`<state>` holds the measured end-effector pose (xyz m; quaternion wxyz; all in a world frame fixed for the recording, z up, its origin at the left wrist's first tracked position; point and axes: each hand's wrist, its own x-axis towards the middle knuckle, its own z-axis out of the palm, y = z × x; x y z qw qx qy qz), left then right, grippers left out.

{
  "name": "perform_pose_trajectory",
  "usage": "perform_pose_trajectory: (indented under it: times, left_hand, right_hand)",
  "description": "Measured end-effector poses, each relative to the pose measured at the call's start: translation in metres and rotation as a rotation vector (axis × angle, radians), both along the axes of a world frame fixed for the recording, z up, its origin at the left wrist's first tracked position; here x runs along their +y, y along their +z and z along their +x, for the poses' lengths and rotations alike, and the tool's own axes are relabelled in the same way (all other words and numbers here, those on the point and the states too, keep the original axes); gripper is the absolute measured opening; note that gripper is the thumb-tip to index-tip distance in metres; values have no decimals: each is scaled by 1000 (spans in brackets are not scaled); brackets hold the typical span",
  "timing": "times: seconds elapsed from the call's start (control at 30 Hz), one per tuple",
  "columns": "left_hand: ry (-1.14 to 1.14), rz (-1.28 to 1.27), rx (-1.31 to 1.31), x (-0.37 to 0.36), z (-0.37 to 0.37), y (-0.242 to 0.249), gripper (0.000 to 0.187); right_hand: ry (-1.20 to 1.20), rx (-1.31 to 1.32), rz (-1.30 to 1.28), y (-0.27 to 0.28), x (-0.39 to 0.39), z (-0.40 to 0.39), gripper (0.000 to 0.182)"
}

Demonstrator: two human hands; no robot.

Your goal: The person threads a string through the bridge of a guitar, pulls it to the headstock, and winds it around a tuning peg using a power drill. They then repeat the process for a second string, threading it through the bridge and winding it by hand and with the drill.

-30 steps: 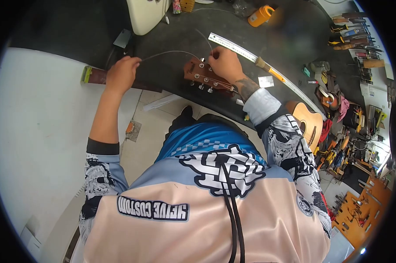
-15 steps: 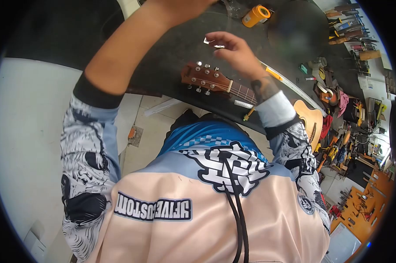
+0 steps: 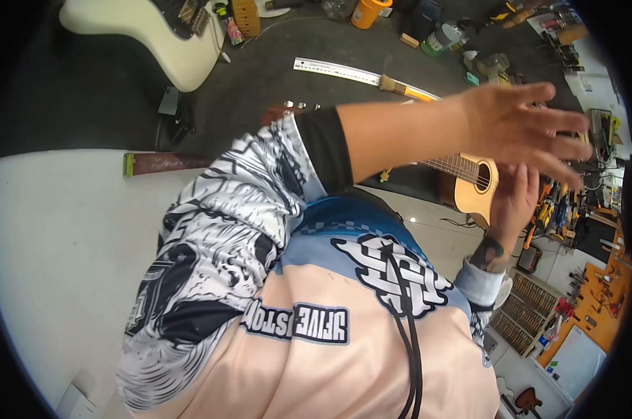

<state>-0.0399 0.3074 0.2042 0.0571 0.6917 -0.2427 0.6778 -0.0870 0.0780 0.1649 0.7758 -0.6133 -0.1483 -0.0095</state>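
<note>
My left hand (image 3: 532,133) reaches across to the right with its fingers spread and nothing in them. It is slightly smeared by motion. Just below, my right hand (image 3: 513,202) is raised beside the acoustic guitar (image 3: 468,197), its visible fingers stretched out. The left hand's fingers overlap its fingertips, and I see nothing held in it. The guitar lies on the dark bench with its pale body to the right. My left forearm and sleeve hide most of its headstock and neck. Beyond the forearm lies a steel ruler (image 3: 337,70), with a wooden-handled tool (image 3: 393,85) on or against it.
A cream electric guitar body (image 3: 155,38) lies at the far left of the bench. An orange tub (image 3: 367,14) and a jar with green on it (image 3: 441,40) stand at the back. Hand tools crowd the right side, near an orange tool board (image 3: 595,307).
My left arm has swung right across the guitar. My right hand has moved from above the headstock to beside the guitar body; the small shiny piece at its fingers no longer shows. The view has shifted.
</note>
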Motion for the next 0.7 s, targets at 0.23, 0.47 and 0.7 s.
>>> perform_pose_trajectory:
  times: [0.23,0.47,0.7]
  left_hand:
    - [-322,-192,1047,14,-113,-123,61]
    - [-281,-145,1253,-35,-116,-159,23]
    - [-195,-108,1309,-125,-87,-162,18]
  right_hand:
    - [-219,169,-45,-27,-114,-35,31]
    - [-220,369,53,-62,-182,-41,29]
    - [-195,501,-55,-83,-258,-7,29]
